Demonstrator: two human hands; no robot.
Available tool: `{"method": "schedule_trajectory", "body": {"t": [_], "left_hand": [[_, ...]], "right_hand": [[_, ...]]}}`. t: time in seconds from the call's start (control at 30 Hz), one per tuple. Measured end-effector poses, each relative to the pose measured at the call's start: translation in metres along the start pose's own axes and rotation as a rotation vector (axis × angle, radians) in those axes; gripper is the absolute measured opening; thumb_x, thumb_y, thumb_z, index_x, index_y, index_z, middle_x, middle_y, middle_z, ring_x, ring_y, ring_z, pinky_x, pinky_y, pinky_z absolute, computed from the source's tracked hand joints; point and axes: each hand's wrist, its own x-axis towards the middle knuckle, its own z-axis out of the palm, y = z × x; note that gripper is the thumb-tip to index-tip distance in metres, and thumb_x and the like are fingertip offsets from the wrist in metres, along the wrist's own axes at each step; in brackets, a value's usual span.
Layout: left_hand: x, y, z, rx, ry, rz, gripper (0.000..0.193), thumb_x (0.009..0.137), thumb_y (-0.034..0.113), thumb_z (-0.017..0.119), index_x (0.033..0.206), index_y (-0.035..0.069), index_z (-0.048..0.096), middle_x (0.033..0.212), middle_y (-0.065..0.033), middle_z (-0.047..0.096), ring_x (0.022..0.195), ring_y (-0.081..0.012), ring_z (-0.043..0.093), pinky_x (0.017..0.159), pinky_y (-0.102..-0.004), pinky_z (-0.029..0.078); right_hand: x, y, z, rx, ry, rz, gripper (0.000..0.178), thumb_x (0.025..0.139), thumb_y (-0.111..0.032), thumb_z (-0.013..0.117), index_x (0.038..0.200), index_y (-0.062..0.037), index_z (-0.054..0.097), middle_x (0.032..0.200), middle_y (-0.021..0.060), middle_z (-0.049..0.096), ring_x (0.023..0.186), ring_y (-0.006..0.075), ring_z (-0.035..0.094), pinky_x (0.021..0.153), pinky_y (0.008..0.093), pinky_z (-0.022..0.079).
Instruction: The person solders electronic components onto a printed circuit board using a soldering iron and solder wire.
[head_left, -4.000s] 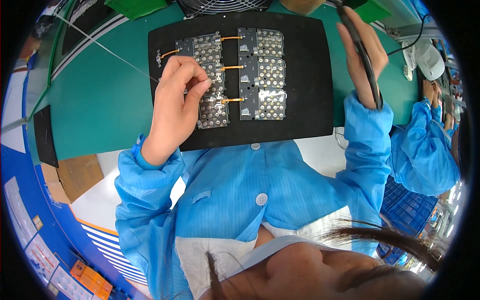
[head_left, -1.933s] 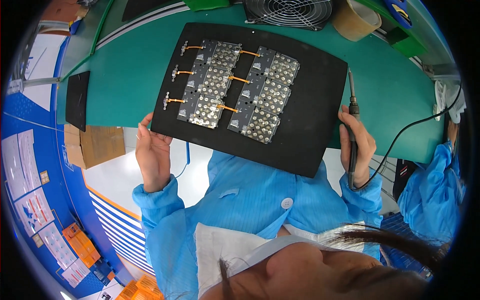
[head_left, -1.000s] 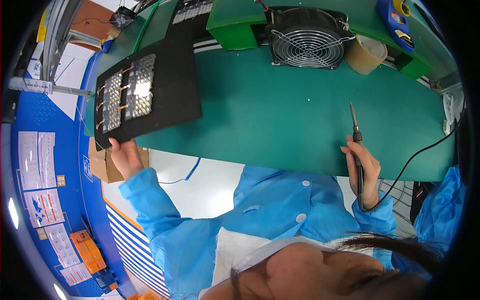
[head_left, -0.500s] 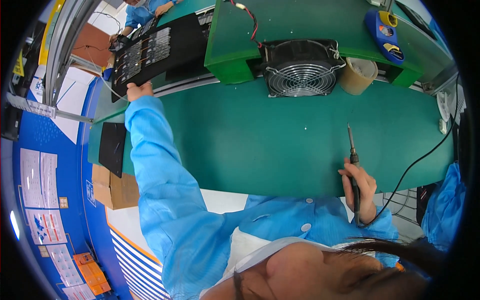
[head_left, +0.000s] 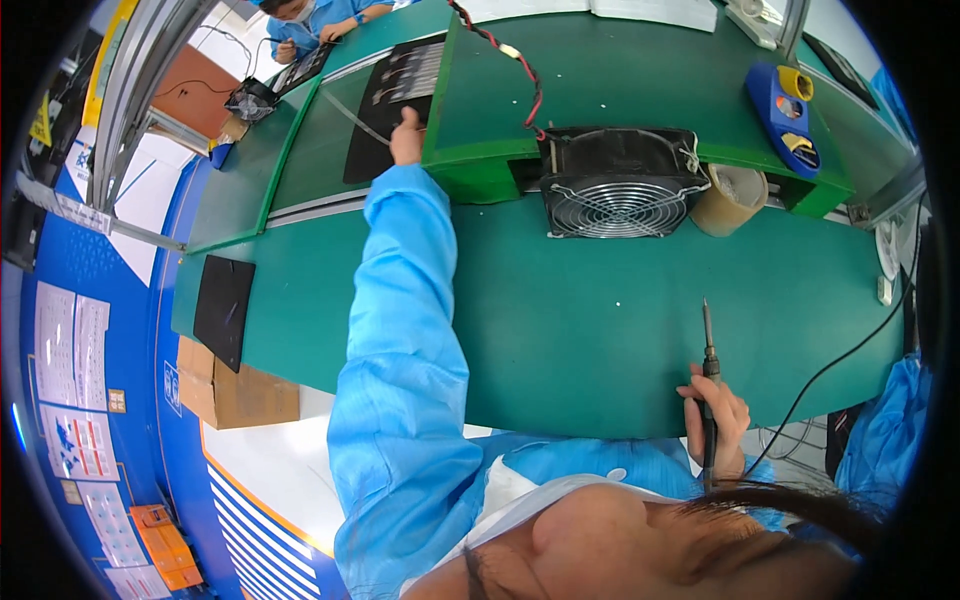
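My left arm reaches across the bench, and my left hand (head_left: 407, 138) is at the near right part of a black sheet (head_left: 366, 148). Its fingers are curled, with the thumb raised, and a thin pale wire (head_left: 352, 116) runs into them. Rows of small grey circuit boards (head_left: 412, 74) lie on the sheet, partly hidden by the green shelf. Near the bench's front edge, my right hand (head_left: 722, 420) is closed round a soldering iron (head_left: 711, 360), its tip pointing up and away from me. A black cord trails off to the right.
A black fan (head_left: 618, 185) with a wire guard stands before the green shelf (head_left: 480, 180). Beside it are a tan cup-like roll (head_left: 730, 200) and a blue soldering-iron stand (head_left: 783, 115). A dark flat pad (head_left: 224, 310) lies left. A co-worker (head_left: 315, 20) sits at the far left.
My left hand has moved right, and the black sheet with the boards has slid right, partly behind the shelf. My right hand keeps the soldering iron. The whole view has shifted.
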Motion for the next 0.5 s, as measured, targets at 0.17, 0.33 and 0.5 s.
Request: {"method": "schedule_trajectory", "body": {"t": [0.17, 0.33, 0.5], "left_hand": [[-0.019, 0.002, 0.017, -0.212, -0.316, 0.226, 0.049, 0.095, 0.042, 0.057, 0.119, 0.0, 0.061, 0.11, -0.0128, 0.066, 0.098, -0.0225, 0.06, 0.082, -0.0365, 0.046], [-0.086, 0.093, 0.056, -0.211, -0.403, -0.773, 0.041, 0.097, 0.031, 0.054, 0.122, -0.002, 0.06, 0.111, -0.0123, 0.066, 0.095, -0.022, 0.061, 0.08, -0.0324, 0.048], [-0.138, 0.115, 0.009, -0.275, -0.396, -0.098, 0.028, 0.098, 0.02, 0.047, 0.109, -0.001, 0.062, 0.091, -0.0094, 0.068, 0.077, -0.0174, 0.063, 0.069, -0.0294, 0.05]], "right_hand": [[-0.003, -0.004, 0.002, -0.011, -0.014, 0.014, 0.036, 0.073, 0.012, 0.06, 0.109, 0.0046, 0.06, 0.082, 0.017, 0.069, 0.081, 0.0309, 0.071, 0.069, 0.0345, 0.055], [-0.005, 0.005, 0.007, -0.089, -0.002, 0.095, 0.036, 0.076, 0.011, 0.058, 0.11, 0.0035, 0.059, 0.078, 0.0142, 0.069, 0.088, 0.0324, 0.071, 0.074, 0.0354, 0.055], [-0.001, 0.0, 0.01, -0.028, 0.022, 0.061, 0.037, 0.07, 0.014, 0.061, 0.106, 0.0055, 0.061, 0.085, 0.0188, 0.068, 0.074, 0.0296, 0.07, 0.066, 0.034, 0.056]]}}
